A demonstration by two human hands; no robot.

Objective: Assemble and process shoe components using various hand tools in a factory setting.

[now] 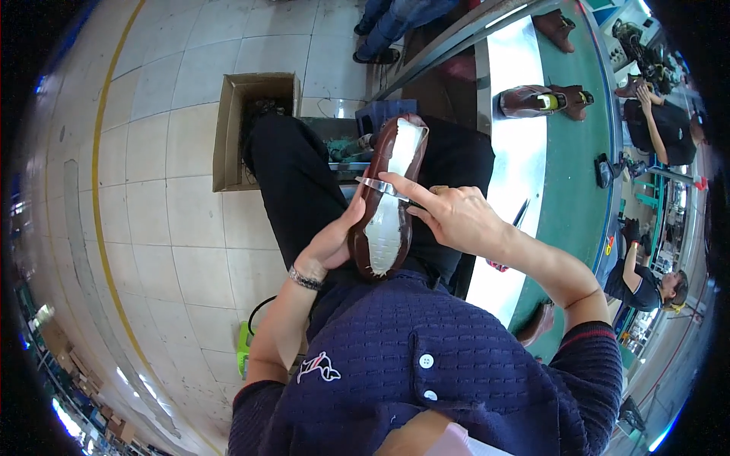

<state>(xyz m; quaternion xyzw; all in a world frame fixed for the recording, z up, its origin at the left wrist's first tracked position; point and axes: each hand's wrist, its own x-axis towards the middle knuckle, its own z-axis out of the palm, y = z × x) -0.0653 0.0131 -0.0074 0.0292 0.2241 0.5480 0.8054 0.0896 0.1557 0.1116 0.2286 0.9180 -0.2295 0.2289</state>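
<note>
A brown leather shoe upper (pixel 354 247) lies sole side up over my lap, its white insole (pixel 384 235) bared and the leather folded in around the rim. My left hand (pixel 332 242) grips the shoe from its left side, the fingers mostly hidden beneath it. In my right hand (pixel 464 216) is a knife-like tool with a shiny metal blade (pixel 378 186). The blade lies across the narrow middle of the insole, and my index finger presses along it. Most of the tool's handle is hidden in my palm.
An open cardboard box (pixel 222 137) stands on the tiled floor beyond my left knee. On my right runs a green conveyor belt (pixel 574 175) with a metal edge, carrying several brown shoes (pixel 525 101). Other people (pixel 646 285) work across the belt.
</note>
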